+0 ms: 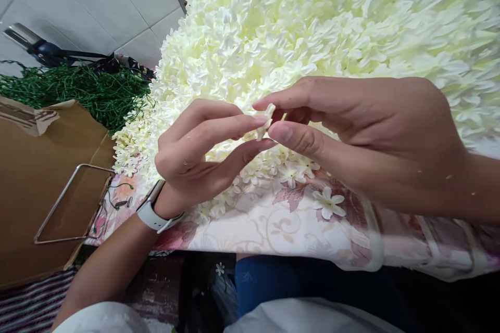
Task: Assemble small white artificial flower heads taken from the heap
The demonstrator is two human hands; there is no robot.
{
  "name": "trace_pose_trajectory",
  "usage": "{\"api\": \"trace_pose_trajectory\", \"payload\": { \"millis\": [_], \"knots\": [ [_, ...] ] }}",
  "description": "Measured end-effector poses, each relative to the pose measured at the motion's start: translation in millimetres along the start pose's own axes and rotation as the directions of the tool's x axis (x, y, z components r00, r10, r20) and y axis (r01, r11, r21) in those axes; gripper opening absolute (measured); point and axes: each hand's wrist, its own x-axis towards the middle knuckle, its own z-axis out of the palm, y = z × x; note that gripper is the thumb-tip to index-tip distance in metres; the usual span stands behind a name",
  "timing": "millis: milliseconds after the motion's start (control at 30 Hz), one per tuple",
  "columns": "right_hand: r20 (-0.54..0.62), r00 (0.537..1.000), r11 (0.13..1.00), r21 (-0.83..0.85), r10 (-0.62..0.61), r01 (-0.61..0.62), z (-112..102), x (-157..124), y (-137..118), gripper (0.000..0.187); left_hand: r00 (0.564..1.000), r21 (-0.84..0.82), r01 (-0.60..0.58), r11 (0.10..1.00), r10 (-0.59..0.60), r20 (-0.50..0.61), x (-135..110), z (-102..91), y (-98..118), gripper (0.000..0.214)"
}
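Note:
Between the fingertips of both hands is a small white artificial flower [265,124], seen edge-on and partly covered by fingers. My left hand [207,148], with a pale watch [154,213] on its wrist, pinches it from the left. My right hand [363,135] meets it from the right, thumb and index finger closed at its edge. Whether the flower is one piece or several petals stacked, I cannot tell. Just behind the hands rises a big heap of white and cream artificial flowers [242,36]. One loose flower [328,203] lies on the floral tablecloth [250,234] below my right hand.
At the left stands a cardboard box [42,171] with a bent metal wire frame [58,203] against it. Green plastic stems [78,88] are piled behind the box. A tiled wall [97,0] closes off the back left. The tablecloth's edge hangs over my lap.

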Motion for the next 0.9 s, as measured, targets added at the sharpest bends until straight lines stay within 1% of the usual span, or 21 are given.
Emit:
{"api": "trace_pose_trajectory", "payload": {
  "millis": [67,133,200,233,333,433,567,667,733,800,900],
  "knots": [
    [-0.02,1.0,1.0,0.02,0.022,-0.021,0.0,-0.3,-0.4,0.013,0.999,0.03,-0.032,0.999,0.032,0.0,-0.5,0.6,0.3,0.04],
    [-0.03,0.999,0.999,0.023,0.024,-0.023,-0.5,-0.9,-1.0,0.014,1.0,0.018,0.011,1.0,-0.011,0.001,-0.7,0.7,2.3,0.036],
    [-0.018,1.0,1.0,0.008,0.001,-0.001,-1.2,-1.6,-1.2,0.015,0.998,0.005,0.067,0.998,-0.067,0.01,-0.3,0.2,5.1,0.028],
    [-0.012,1.0,1.0,-0.001,-0.014,0.014,-1.4,-2.0,-1.1,0.016,0.997,0.003,0.074,0.997,-0.074,0.011,0.1,-0.2,6.4,0.025],
    [-0.011,0.998,0.997,-0.035,-0.063,0.063,-1.7,-2.4,0.5,0.019,0.997,0.02,0.074,0.997,-0.074,0.018,1.8,-1.3,9.0,0.02],
    [-0.007,0.995,0.988,-0.121,-0.1,0.098,-1.5,-1.9,2.5,0.018,0.998,0.053,0.068,0.996,-0.069,0.011,2.3,-2.6,9.3,0.018],
    [0.013,0.991,0.972,-0.196,-0.13,0.13,-1.5,-1.2,4.4,0.019,0.998,0.131,-0.043,0.991,0.037,0.046,2.1,-4.7,5.2,0.022],
    [0.003,0.985,0.968,-0.184,-0.172,0.17,-1.1,-1.3,6.5,0.02,0.982,0.167,-0.187,0.968,0.182,0.044,3.8,-4.6,0.1,0.02],
    [-0.011,0.978,0.967,-0.153,-0.21,0.206,-0.8,-1.5,8.1,0.023,0.967,0.169,-0.253,0.952,0.252,0.03,5.5,-4.1,-2.4,0.016],
    [-0.021,0.974,0.966,-0.129,-0.228,0.223,-0.5,-1.6,9.1,0.026,0.96,0.166,-0.28,0.946,0.278,0.034,6.5,-4.1,-3.0,0.014],
    [-0.019,0.974,0.967,-0.127,-0.226,0.222,-0.5,-1.6,8.8,0.028,0.954,0.167,-0.3,0.939,0.292,0.074,6.1,-6.0,-1.4,0.017]
  ]
}}
